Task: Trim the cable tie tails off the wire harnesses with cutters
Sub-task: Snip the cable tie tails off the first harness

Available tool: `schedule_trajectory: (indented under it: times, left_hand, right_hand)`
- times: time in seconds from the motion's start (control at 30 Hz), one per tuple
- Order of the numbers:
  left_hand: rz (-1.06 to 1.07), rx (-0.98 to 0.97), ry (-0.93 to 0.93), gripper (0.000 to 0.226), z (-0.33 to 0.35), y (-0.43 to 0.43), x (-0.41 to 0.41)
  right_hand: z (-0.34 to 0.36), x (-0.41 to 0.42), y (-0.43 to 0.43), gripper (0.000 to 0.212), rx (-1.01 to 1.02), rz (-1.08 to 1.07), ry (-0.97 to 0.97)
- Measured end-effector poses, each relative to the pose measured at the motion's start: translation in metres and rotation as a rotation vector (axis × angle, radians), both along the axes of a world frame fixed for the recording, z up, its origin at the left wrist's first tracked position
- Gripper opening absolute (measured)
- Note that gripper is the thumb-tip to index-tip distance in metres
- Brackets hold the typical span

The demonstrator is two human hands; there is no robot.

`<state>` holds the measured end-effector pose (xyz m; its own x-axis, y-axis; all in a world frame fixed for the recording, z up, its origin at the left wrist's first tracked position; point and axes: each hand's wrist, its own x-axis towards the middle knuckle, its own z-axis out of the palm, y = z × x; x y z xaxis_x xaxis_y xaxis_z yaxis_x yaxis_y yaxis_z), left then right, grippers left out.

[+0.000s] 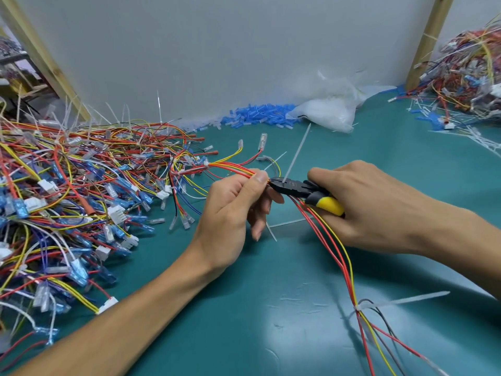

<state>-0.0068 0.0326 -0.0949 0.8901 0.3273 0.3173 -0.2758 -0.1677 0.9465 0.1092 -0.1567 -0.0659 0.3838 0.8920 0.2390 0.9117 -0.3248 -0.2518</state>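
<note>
Left hand (233, 210) pinching a red and yellow wire harness (320, 234) at frame centre, right hand (374, 210) gripping yellow-handled cutters (301, 189), blades closing around a white cable tie tail (296, 156), green counter (244, 321) lying beneath.

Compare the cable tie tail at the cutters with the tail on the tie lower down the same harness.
The tail at the cutters stands up steeply, its base in the cutters; the lower tail lies nearly flat, pointing right, untouched. The first sits between both hands; the second is nearer the camera. Both are pale, translucent and uncut.
</note>
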Motion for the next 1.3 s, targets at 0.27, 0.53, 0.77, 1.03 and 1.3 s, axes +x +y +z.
schedule_trajectory:
  times: [0.27, 0.53, 0.77, 1.03, 1.3]
  left_hand:
    - [-0.007, 0.043, 0.01, 0.043, -0.001, -0.001, 0.0]
    - [-0.001, 0.077, 0.003, 0.044, -0.001, -0.004, -0.003]
    - [0.034, 0.082, -0.01, 0.045, 0.0, -0.005, -0.002]
    - [0.045, 0.085, -0.023, 0.043, -0.001, -0.004, -0.001]
    - [0.026, 0.09, -0.019, 0.045, 0.0, -0.006, -0.004]
  right_hand:
    - [0.0, 0.003, 0.002, 0.028, 0.097, 0.047, 0.053]
    - [0.009, 0.002, -0.004, 0.016, 0.004, 0.031, -0.047]
    - [0.009, 0.006, -0.004, 0.018, 0.06, 0.073, 0.006]
    - [0.006, 0.004, -0.003, 0.03, 0.082, 0.048, 0.011]
    - [0.008, 0.004, -0.006, 0.026, -0.015, 0.02, -0.003]
